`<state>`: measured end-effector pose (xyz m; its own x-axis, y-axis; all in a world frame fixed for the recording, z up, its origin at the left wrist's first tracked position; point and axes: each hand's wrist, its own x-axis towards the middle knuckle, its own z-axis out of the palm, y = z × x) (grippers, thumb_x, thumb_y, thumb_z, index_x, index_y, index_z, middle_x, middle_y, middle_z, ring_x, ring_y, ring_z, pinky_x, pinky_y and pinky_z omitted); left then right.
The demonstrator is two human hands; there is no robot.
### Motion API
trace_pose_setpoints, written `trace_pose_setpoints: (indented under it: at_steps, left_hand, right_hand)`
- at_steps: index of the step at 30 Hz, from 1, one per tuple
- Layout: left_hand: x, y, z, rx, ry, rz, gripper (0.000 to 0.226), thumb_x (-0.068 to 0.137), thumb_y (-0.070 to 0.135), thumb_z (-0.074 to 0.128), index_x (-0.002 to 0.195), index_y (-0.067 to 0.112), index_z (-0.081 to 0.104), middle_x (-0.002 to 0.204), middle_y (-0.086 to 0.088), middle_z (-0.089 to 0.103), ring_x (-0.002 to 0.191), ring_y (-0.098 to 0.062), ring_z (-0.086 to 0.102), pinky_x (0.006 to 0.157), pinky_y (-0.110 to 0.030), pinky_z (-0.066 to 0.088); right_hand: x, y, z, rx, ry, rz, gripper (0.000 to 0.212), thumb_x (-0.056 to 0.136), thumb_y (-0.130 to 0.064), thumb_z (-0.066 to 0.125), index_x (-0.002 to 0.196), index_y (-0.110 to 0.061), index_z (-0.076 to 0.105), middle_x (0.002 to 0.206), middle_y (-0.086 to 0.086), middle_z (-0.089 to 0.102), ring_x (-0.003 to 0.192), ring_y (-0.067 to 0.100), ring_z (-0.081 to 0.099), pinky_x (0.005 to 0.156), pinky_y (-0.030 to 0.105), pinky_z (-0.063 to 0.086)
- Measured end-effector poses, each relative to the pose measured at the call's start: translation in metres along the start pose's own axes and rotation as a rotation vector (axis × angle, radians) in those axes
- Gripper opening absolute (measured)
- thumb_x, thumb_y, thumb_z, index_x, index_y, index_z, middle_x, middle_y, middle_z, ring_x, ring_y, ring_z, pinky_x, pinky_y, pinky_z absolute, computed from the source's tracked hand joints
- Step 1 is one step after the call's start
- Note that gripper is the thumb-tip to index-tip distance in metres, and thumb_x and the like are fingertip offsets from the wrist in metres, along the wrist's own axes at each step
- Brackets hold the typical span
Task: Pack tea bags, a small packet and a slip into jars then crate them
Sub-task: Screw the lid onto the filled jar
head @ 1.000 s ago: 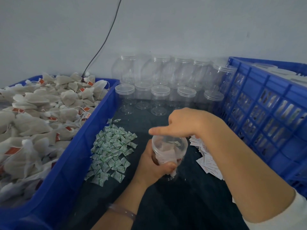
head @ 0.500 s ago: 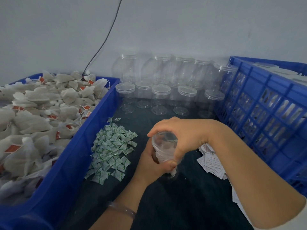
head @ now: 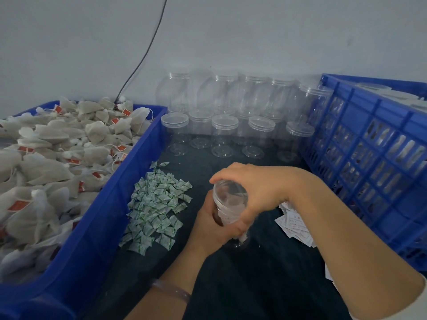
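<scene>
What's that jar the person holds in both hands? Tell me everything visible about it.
The jar is round, clear plastic, with a clear lid on its mouth. Through the wall show pale tea bags and something brown lower down. It is nearly upright, its top leaning slightly left, base down at the table. The left hand grips its body; the right hand grips the lid from above.

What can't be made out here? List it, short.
Head view only:
- Jar contents: left hand and right hand wrap it, so nothing inside can be counted.
- Slips: print too small and blurred; the right forearm covers part of the pile.
- Crate contents: hidden behind its lattice wall, cut off by the right edge.
</scene>
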<state>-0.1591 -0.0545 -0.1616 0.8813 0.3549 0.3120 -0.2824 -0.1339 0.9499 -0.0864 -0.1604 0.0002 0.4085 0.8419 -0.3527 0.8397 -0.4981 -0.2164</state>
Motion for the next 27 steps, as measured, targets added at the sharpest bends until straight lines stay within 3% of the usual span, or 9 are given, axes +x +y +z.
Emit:
trace_pose_setpoints:
  at_steps: [2,4,5,10,15,21,27]
  left_hand:
    - [0.001,0.001,0.000,-0.009,0.013,0.005,0.079,0.057,0.039,0.083,0.126,0.021,0.049,0.114,0.000,0.068,0.108,-0.020,0.064,0.086,-0.030,0.052]
    - [0.002,0.000,0.000,-0.041,-0.008,0.001,0.091,0.054,0.044,0.087,0.128,0.011,0.046,0.115,-0.016,0.065,0.106,-0.036,0.063,0.086,-0.046,0.053]
    - [0.002,-0.001,-0.001,-0.052,-0.015,0.003,0.093,0.054,0.043,0.087,0.129,0.008,0.045,0.116,-0.021,0.063,0.107,-0.037,0.062,0.087,-0.048,0.052]
    - [0.002,-0.004,-0.001,-0.063,-0.016,-0.001,0.085,0.056,0.030,0.080,0.130,0.007,0.044,0.121,-0.019,0.060,0.111,-0.033,0.061,0.092,-0.041,0.052]
    - [0.001,-0.001,-0.001,-0.039,-0.005,-0.003,0.076,0.059,0.031,0.079,0.126,0.019,0.047,0.114,0.013,0.068,0.107,-0.006,0.064,0.085,-0.018,0.050]
    - [0.000,0.001,-0.001,-0.037,-0.002,0.006,0.072,0.058,0.032,0.080,0.122,0.022,0.049,0.110,0.016,0.068,0.102,-0.003,0.065,0.081,-0.016,0.050]
    - [-0.001,-0.001,0.000,-0.029,0.032,0.018,0.072,0.057,0.031,0.081,0.121,0.022,0.049,0.110,0.013,0.069,0.103,-0.007,0.065,0.083,-0.018,0.050]
  right_hand:
    - [-0.001,0.004,0.001,0.046,-0.012,-0.065,0.096,0.070,-0.026,0.087,0.144,-0.046,0.030,0.143,-0.015,0.031,0.131,0.012,0.034,0.107,0.039,0.040]
    - [-0.003,0.007,-0.003,0.094,-0.004,-0.103,0.094,0.071,-0.021,0.086,0.142,-0.048,0.031,0.142,-0.018,0.032,0.129,0.010,0.036,0.106,0.037,0.041]
    - [-0.005,0.009,-0.006,0.115,0.006,-0.110,0.093,0.071,-0.021,0.086,0.140,-0.049,0.032,0.141,-0.018,0.034,0.127,0.008,0.039,0.105,0.035,0.043]
    - [-0.008,0.012,-0.018,0.134,0.096,-0.095,0.092,0.064,-0.031,0.089,0.134,-0.055,0.033,0.131,-0.017,0.038,0.113,0.005,0.045,0.093,0.030,0.046]
    - [0.000,0.004,-0.010,0.043,0.015,-0.054,0.092,0.065,-0.030,0.088,0.135,-0.052,0.033,0.133,-0.014,0.035,0.120,0.013,0.039,0.093,0.032,0.044]
    - [0.003,0.000,-0.004,0.034,0.008,-0.018,0.090,0.066,-0.028,0.087,0.135,-0.049,0.034,0.129,-0.011,0.037,0.117,0.015,0.040,0.087,0.031,0.044]
    - [0.004,-0.002,-0.001,0.017,0.071,0.033,0.088,0.063,-0.039,0.086,0.134,-0.047,0.036,0.123,-0.010,0.039,0.110,0.016,0.045,0.085,0.034,0.047]
